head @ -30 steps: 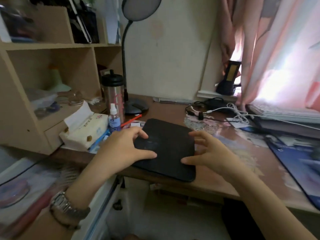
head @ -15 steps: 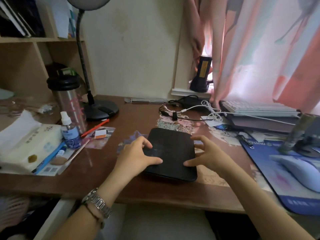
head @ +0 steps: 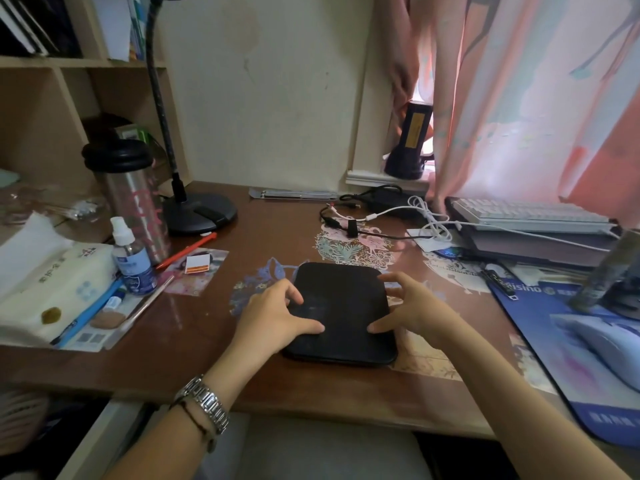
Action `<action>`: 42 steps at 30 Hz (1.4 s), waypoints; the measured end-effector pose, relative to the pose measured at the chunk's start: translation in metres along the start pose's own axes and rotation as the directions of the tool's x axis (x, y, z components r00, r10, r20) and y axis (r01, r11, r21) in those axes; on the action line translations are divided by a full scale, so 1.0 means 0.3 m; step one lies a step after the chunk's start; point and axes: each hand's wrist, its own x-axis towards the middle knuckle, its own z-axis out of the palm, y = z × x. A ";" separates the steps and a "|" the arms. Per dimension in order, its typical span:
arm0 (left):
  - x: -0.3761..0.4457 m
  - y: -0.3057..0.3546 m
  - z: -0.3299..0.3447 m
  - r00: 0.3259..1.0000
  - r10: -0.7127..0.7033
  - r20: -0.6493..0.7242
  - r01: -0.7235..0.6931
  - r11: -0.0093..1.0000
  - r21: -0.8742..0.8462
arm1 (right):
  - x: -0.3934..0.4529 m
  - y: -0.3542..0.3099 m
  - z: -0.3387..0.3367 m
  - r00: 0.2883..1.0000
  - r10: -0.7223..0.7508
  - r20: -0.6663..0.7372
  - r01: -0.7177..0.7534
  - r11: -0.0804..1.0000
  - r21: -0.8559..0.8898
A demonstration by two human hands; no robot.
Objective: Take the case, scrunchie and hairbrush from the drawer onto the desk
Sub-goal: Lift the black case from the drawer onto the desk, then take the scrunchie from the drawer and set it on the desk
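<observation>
A flat black case [head: 346,306] with rounded corners lies on the brown desk [head: 194,341], near its front edge. My left hand [head: 273,317] grips the case's left side, thumb on top and fingers arched over the edge. My right hand [head: 419,313] holds the right side the same way. The white front of the open drawer [head: 86,445] shows at the lower left. Inside it I see only a blurred pale striped shape [head: 20,410]. Neither the scrunchie nor the hairbrush can be made out.
Left of the case stand a tissue pack [head: 52,289], a spray bottle [head: 133,265], a steel tumbler [head: 131,195] and a lamp base [head: 201,211]. Cables [head: 398,216] lie behind. A keyboard [head: 526,214] and a mouse [head: 609,344] on a blue mat [head: 540,323] fill the right.
Both hands have carried the case from the desk's front left edge further onto the desk and set it flat. The view has swung right, away from the drawer.
</observation>
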 end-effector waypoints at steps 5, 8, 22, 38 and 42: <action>0.001 0.002 -0.001 1.000 0.004 0.028 -0.005 0.999 0.039 | -0.003 -0.022 -0.003 1.000 0.009 -0.011 -0.010 0.999 -0.042; 0.001 0.000 -0.002 0.999 0.013 0.038 -0.016 0.998 0.066 | -0.006 -0.028 -0.008 1.000 0.019 -0.006 -0.019 0.998 -0.062; -0.027 0.021 -0.021 0.994 0.073 0.086 -0.101 0.921 0.377 | -0.074 -0.128 -0.021 0.999 -0.012 -0.036 -0.002 0.931 -0.366; -0.293 -0.112 -0.443 0.987 0.154 -0.041 -0.094 0.767 0.634 | -0.341 -0.341 0.269 0.892 -0.449 0.047 0.229 0.360 -0.905; -0.384 -0.220 -0.574 0.994 0.082 -0.076 -0.022 0.812 0.583 | -0.398 -0.400 0.409 0.853 -0.510 0.114 0.332 0.360 -0.872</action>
